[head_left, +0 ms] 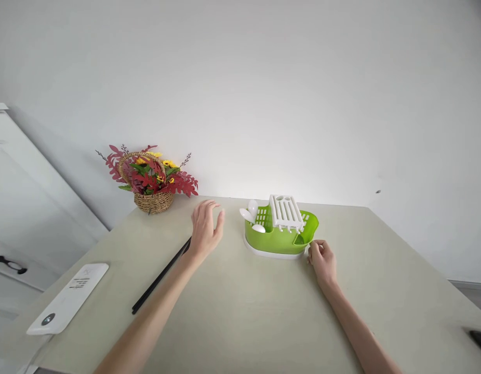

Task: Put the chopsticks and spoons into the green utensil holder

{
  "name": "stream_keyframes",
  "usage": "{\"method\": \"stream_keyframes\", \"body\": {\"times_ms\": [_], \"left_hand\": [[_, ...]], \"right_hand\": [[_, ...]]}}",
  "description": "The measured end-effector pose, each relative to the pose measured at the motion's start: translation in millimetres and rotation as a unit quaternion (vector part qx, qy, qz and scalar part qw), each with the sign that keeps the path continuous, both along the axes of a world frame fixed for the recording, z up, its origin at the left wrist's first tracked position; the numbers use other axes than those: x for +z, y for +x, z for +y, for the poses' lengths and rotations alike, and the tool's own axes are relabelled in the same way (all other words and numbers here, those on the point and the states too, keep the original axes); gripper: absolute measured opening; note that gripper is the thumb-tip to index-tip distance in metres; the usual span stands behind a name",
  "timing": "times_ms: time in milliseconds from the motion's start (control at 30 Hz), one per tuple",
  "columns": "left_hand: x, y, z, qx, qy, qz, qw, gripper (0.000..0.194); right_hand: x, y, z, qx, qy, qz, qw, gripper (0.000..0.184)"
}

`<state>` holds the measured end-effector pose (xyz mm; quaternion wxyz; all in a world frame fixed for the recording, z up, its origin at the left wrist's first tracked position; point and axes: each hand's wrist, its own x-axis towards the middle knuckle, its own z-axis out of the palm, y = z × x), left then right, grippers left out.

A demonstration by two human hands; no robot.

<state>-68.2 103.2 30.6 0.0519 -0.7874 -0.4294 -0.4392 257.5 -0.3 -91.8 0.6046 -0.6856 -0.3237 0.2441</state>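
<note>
A green cutlery rack (pixel 271 242) with a white base tray stands upright near the back of the table. Several white spoons (pixel 258 228) lean in its left compartment, and a white slotted knife holder (pixel 287 212) sits across its middle. My right hand (pixel 322 259) is closed at the rack's right end, its curled fingers against the edge there. To the left of the rack, my left hand (pixel 204 228) hovers with fingers apart and nothing in them. Black chopsticks (pixel 158 278) lie slantwise beside my left forearm, their far ends hidden behind that hand.
A wicker basket (pixel 154 202) of red and yellow artificial flowers stands at the back left. A white power strip (pixel 69 298) with a cord lies along the left edge. Part of a black object (pixel 480 340) shows at the right edge. A white cabinet (pixel 26 197) adjoins the table's left.
</note>
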Motion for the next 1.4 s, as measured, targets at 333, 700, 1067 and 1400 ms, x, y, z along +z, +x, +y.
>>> {"method": "stream_keyframes", "body": {"times_ms": [333,700,1067,1400], "left_hand": [[28.3,63,-18,-0.165,0.012,0.121,0.979,0.047],[38.6,73,24,-0.236,-0.100,0.266,0.929,0.094],[47.1,77,32,-0.223,-0.072,0.322,0.917,0.058],[54.2,66,26,-0.258,-0.052,0.299,0.917,0.033]], "right_hand": [[-2.5,1,7,0.001,0.014,0.014,1.000,0.024],[-0.1,0,10,0.006,0.031,0.021,0.999,0.021],[-3.1,2,14,0.007,0.027,0.020,0.999,0.021],[-5.5,3,16,0.008,0.032,0.027,0.999,0.021]]}}
